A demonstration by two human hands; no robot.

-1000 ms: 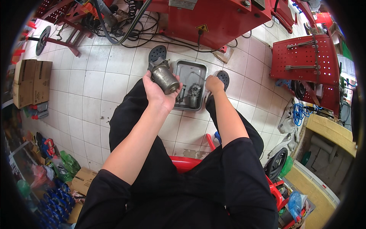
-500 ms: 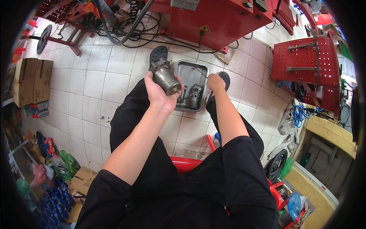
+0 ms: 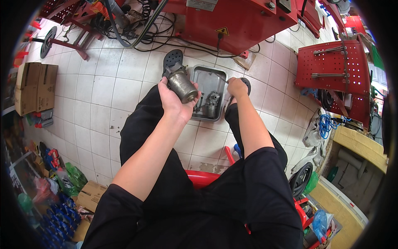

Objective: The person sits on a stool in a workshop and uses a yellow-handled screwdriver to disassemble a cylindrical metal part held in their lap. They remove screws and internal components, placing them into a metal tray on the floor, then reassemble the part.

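In my left hand [image 3: 172,97] rests a worn metal cylinder that looks like a small electric motor [image 3: 181,87], tilted with its rounded end toward me. My fingers curl around its side. My right hand [image 3: 237,87] is closed around a thin dark rod-like tool [image 3: 219,77], whose tip points left over the tray; its exact kind is unclear. Below and between both hands sits a grey rectangular tray [image 3: 226,108] on the floor. Inside it lie another metal motor-like part [image 3: 212,108] and some small metal pieces [image 3: 200,102].
A red machine [image 3: 236,29] stands ahead, with black cables [image 3: 153,35] on the tiles before it. To the right is a red perforated tool panel [image 3: 327,64]. Cardboard boxes [image 3: 35,89] stand at left. My shoes flank the tray, and a red stool [image 3: 201,177] shows beneath me.
My right hand has shifted slightly right, drawing the thin tool with it. The left hand and the motor have barely moved.
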